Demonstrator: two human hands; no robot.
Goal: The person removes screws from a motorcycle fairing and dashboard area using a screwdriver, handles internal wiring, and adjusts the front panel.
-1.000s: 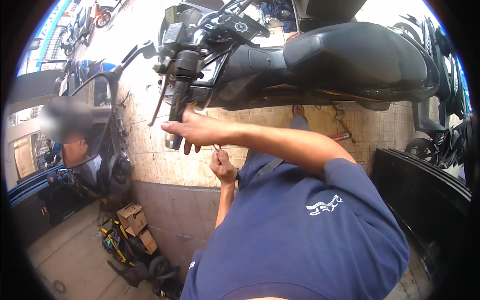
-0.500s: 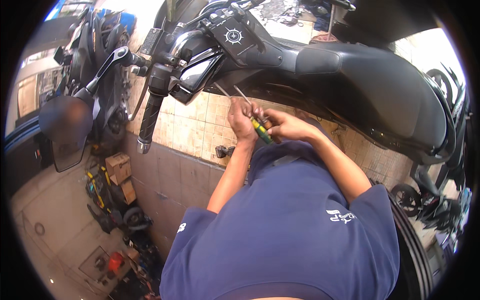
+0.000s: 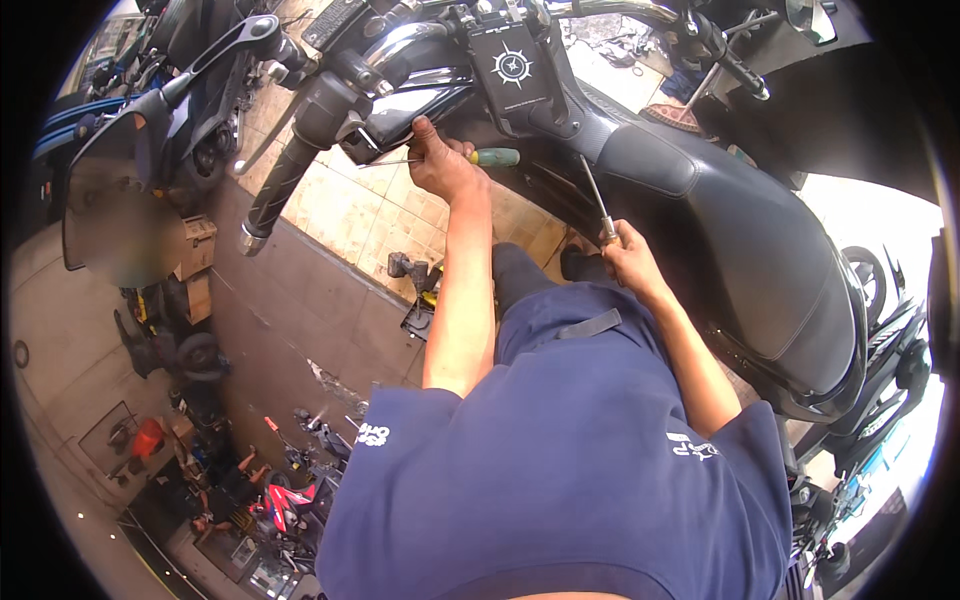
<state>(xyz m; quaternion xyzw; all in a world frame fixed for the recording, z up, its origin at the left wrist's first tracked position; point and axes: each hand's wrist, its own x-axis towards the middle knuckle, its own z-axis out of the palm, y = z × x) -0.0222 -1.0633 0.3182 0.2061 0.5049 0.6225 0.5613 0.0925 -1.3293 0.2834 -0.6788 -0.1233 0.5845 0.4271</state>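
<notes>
Closed around a green-handled screwdriver (image 3: pixel 497 157), my left hand (image 3: pixel 447 168) is below the chrome handlebar area of a black motorcycle. The screwdriver's thin shaft points left, its handle sticks out to the right, and the thumb is raised. My right hand (image 3: pixel 634 258) grips a second screwdriver (image 3: pixel 596 192) by its brownish handle, mostly hidden in the fingers. That one's long metal shaft slants up, with its tip at the side panel (image 3: pixel 560 160) just ahead of the seat (image 3: pixel 770 250). Whether the tip sits in a screw is too small to tell.
The left handlebar grip (image 3: pixel 275 195) and mirror (image 3: pixel 115 170) jut out at the left. A black cover (image 3: pixel 512 75) with a white emblem tops the motorcycle's middle. A cordless drill (image 3: pixel 408 268) is on the floor by my left forearm. Parked motorcycles (image 3: pixel 885 360) stand at the right.
My hands were together with both screwdrivers; now they are apart. The left moved up and left with the green one, the right moved right, bringing its screwdriver to the panel. The view shifted.
</notes>
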